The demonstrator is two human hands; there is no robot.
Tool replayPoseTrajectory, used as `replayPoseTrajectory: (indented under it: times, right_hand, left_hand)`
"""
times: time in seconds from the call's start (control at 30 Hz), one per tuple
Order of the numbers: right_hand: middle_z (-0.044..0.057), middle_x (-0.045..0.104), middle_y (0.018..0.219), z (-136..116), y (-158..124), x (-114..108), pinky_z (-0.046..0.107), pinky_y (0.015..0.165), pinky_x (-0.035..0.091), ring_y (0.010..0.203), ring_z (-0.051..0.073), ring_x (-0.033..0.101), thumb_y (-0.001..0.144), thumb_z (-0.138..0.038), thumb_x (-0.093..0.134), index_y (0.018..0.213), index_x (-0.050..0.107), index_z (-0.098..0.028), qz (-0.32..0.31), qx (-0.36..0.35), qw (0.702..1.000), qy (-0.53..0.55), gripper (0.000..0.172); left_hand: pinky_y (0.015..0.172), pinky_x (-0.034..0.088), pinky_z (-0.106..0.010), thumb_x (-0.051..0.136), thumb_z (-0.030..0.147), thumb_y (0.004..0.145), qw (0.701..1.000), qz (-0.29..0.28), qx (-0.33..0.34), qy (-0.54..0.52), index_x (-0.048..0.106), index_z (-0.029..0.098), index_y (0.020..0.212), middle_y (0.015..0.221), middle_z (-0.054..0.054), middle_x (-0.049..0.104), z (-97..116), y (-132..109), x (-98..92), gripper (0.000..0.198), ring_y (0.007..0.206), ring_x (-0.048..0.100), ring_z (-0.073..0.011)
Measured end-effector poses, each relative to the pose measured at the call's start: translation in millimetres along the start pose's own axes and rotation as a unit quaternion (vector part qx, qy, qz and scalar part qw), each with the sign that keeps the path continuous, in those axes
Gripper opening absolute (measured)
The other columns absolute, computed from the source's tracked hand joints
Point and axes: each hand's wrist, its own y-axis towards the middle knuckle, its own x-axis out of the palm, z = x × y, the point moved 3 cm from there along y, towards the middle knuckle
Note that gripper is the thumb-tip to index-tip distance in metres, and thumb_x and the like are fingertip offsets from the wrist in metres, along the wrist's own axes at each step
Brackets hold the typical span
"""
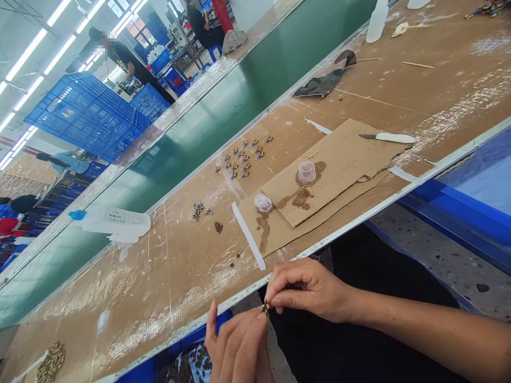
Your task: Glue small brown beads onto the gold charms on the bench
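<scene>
Between the fingertips of both hands is a tiny painted figurine [265, 307], mostly covered by the fingers. My left hand [241, 343] pinches it from below, its index finger raised apart from the others. From above, thumb and forefinger of my right hand [305, 287] close on the same piece. Both hands are just off the table's front edge, over my lap. On the table, a group of small blue and gold figurines [242, 158] stands in loose rows. A smaller cluster of figurines [197, 210] lies near a little pile of brown round parts [218, 227].
Cardboard sheets [339, 159] carry a clear plastic cup [307, 172], a whitish wad [263, 202] and a knife [387, 137]. A white bottle [120, 221] lies at left; a cloth [327, 77] lies further back. Beyond the green conveyor [223, 96] are blue crates [80, 111] and people.
</scene>
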Motion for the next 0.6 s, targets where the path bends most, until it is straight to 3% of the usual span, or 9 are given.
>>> replayPoseTrajectory:
  times: [0.37,0.6]
  right_hand:
    - [0.003,0.064,0.068,-2.3,0.8,-0.5,0.018,0.066,0.047,0.066,0.006,0.057,0.082,-0.024,0.06,0.081,0.069,-0.011,-0.028,-0.007,1.0,0.008,0.016]
    - [0.003,0.064,0.069,-3.0,-0.7,-1.2,0.019,0.067,0.047,0.067,0.007,0.058,0.082,-0.023,0.06,0.08,0.069,-0.011,-0.025,-0.011,1.0,0.011,0.016]
  left_hand:
    - [0.101,0.039,-0.041,0.067,0.003,0.074,0.999,-0.021,0.033,0.029,0.066,0.018,0.083,0.074,0.0,0.073,1.7,-0.1,-5.0,0.018,0.067,0.067,-0.0102]
    - [0.101,0.04,-0.04,0.062,0.001,0.076,0.999,-0.019,0.033,0.021,0.066,0.019,0.082,0.074,0.002,0.073,-0.9,1.7,-2.4,0.019,0.065,0.066,-0.0089]
